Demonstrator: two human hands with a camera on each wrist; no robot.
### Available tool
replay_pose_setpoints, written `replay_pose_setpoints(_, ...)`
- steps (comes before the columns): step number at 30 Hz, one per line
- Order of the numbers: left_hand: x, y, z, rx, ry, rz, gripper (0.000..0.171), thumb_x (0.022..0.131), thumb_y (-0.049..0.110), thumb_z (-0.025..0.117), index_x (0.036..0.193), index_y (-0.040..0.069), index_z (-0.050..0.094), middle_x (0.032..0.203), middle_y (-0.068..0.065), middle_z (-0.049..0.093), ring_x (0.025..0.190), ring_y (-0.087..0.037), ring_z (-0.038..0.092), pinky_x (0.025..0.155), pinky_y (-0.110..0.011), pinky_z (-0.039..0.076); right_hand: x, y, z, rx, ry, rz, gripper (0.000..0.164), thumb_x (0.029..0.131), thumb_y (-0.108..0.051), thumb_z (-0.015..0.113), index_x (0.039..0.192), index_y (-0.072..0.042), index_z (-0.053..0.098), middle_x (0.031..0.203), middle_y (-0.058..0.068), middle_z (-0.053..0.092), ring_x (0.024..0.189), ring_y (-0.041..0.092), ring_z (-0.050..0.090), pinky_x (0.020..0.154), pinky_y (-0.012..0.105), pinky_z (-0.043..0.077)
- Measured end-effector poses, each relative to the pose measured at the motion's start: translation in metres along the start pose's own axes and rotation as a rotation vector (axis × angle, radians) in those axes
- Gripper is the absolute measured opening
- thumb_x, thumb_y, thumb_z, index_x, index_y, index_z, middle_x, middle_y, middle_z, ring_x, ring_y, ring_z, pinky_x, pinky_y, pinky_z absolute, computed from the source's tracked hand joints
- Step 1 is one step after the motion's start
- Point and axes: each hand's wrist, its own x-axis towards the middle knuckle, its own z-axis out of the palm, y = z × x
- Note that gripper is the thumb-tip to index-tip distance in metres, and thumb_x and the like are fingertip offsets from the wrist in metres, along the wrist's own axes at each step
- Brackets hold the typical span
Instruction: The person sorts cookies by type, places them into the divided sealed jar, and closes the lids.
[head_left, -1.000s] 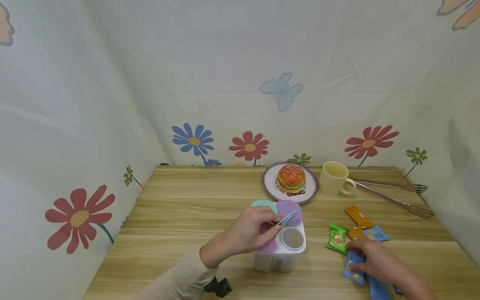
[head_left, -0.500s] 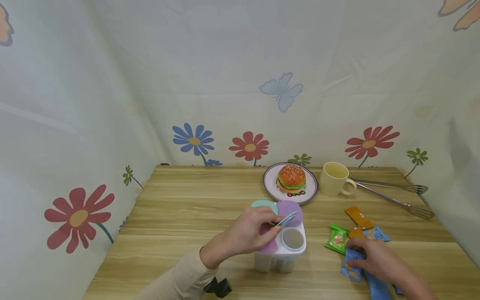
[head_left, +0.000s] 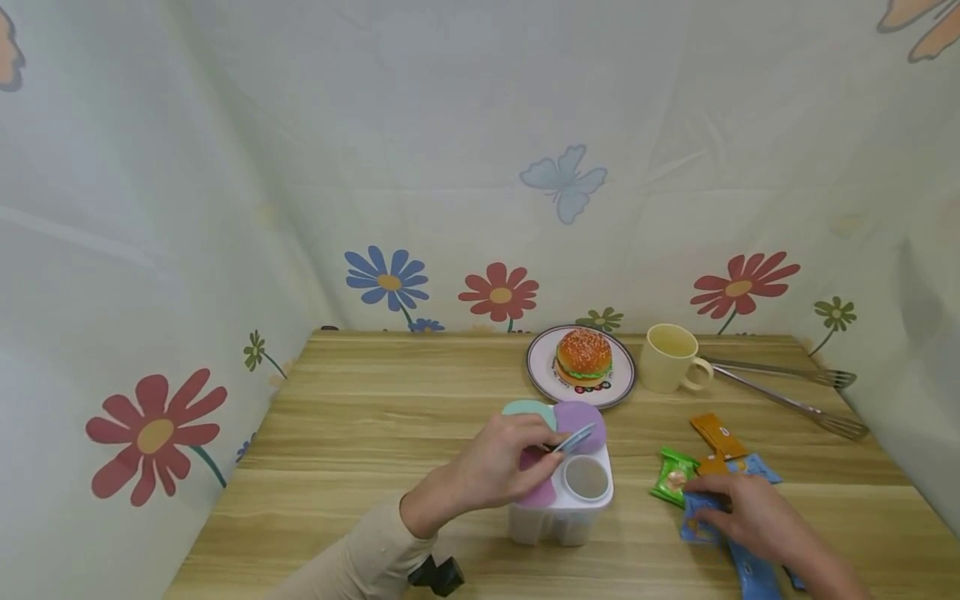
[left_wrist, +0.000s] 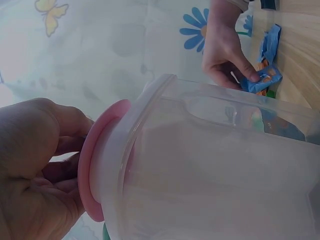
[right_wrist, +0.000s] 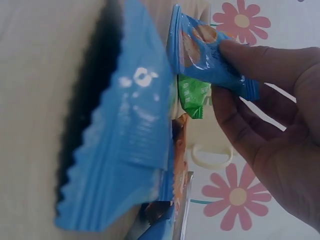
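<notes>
My left hand (head_left: 498,462) pinches a light blue round lid (head_left: 576,437) on edge above a white-topped container (head_left: 558,525) with clear sides. Beneath that lid is an uncovered round opening (head_left: 587,477); pink, teal and purple lids cover the other openings. In the left wrist view the pink lid (left_wrist: 107,160) sits beside the fingers, and the blue lid is hidden. Between thumb and fingers, my right hand (head_left: 750,512) holds a blue snack packet (right_wrist: 205,55). A green packet (head_left: 673,475) lies just beyond it.
Orange packets (head_left: 717,435) and more blue packets (head_left: 753,575) lie around the right hand. Farther back are a plate (head_left: 538,367) with a hamburger (head_left: 583,357), a yellow mug (head_left: 666,367), and a metal whisk (head_left: 832,419) beside a slotted utensil (head_left: 836,377).
The right hand has shifted slightly left and away from the body, turning the blue packet between its fingers. The left hand and its lid have stayed in place.
</notes>
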Motion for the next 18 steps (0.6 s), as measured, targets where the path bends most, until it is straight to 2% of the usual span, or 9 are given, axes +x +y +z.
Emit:
replay_pose_setpoints(7,-0.0005,0.0006,-0.0005,-0.005,-0.014,-0.02,0.016,0.089,0.011,0.069,0.101,0.002,0.073,0.09,-0.004,0.071,0.08,-0.002,0.062,0.071,-0.007,0.049,0.004,-0.0011,-0.0027,0.047,0.015,-0.081,0.028,0.084,-0.014,0.074,0.111,-0.02,0.073,0.101,-0.01,0.07,0.089,0.001,0.062,0.069,0.023,0.054)
replay_pose_setpoints(10,-0.0008,0.0002,0.0001,0.0,-0.01,-0.017,0.016,0.089,0.011,0.069,0.102,0.002,0.073,0.089,-0.004,0.072,0.079,-0.002,0.06,0.069,-0.007,0.049,0.0046,-0.0013,-0.0025,0.054,0.037,-0.119,0.027,0.086,-0.012,0.073,0.112,-0.018,0.072,0.102,-0.009,0.069,0.089,0.0,0.06,0.068,0.025,0.053)
replay_pose_setpoints(18,-0.0008,0.0009,0.0003,0.005,-0.002,-0.01,0.017,0.088,0.011,0.07,0.102,0.002,0.073,0.089,-0.004,0.072,0.078,-0.003,0.061,0.068,-0.007,0.048,0.0037,-0.0049,0.0008,0.063,0.193,-0.167,0.031,0.08,-0.003,0.076,0.106,-0.019,0.075,0.099,-0.011,0.064,0.084,-0.002,0.056,0.063,0.023,0.05)
